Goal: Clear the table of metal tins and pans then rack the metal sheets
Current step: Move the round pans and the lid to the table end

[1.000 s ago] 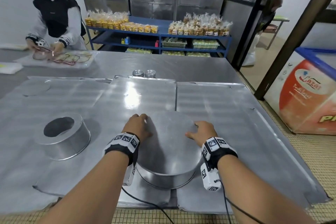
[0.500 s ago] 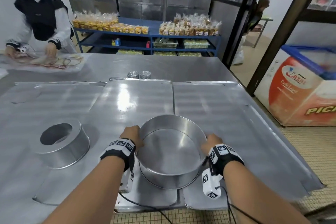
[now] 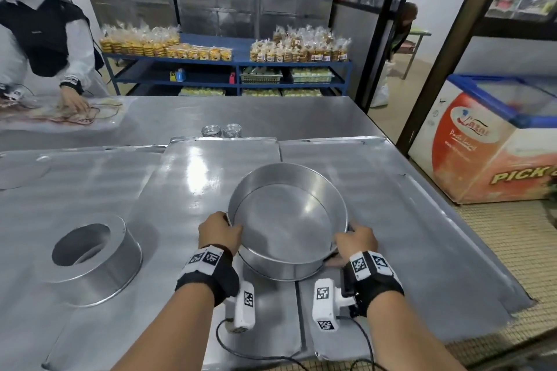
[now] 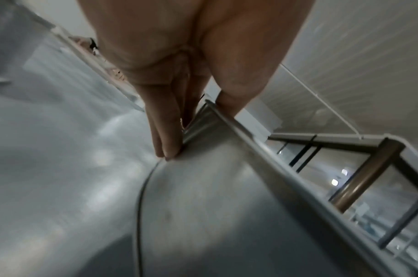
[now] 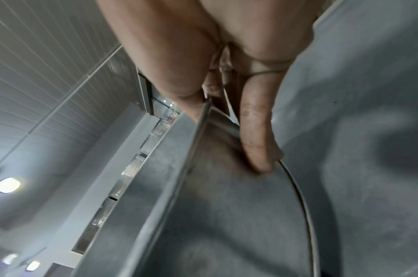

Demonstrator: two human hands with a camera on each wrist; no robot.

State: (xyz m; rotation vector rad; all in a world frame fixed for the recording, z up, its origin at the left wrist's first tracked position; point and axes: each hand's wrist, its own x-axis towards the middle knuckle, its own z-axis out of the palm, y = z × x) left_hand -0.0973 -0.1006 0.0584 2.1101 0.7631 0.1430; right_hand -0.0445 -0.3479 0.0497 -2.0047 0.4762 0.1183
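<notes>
Flipped since a second ago: round pan (image 3: 287, 229), then bottom-up under both palms, now mouth-up and tipped toward the wearer, near the table's near edge, over the seam of two metal sheets.

Left hand (image 3: 219, 233): grips the pan's left rim; the left wrist view shows the thumb (image 4: 234, 97) over the rim and the fingers (image 4: 165, 135) lying along the outer wall.

Right hand (image 3: 355, 242): grips the pan's right rim; in the right wrist view the thumb (image 5: 179, 82) is inside the rim and a finger (image 5: 257, 131) is pressed down the outer wall to the bottom edge.

Whether the pan's base touches the sheet or is lifted off it cannot be told.

Metal sheets, middle (image 3: 196, 190) and right (image 3: 407, 220): flat, side by side, edges meeting under the pan.

Ring tin (image 3: 93, 259): open through its middle, on the left sheet (image 3: 60, 190), well apart from the left hand.

Two small tins (image 3: 221, 130): side by side, just beyond the far edge of the middle sheet.

Second person (image 3: 45, 39): at the table's far left corner, a hand on a clear bag (image 3: 54, 117).

Blue shelf (image 3: 235, 69): behind the table, carrying packed goods.

Chest freezer (image 3: 494, 141): on the floor off the table's right edge.
</notes>
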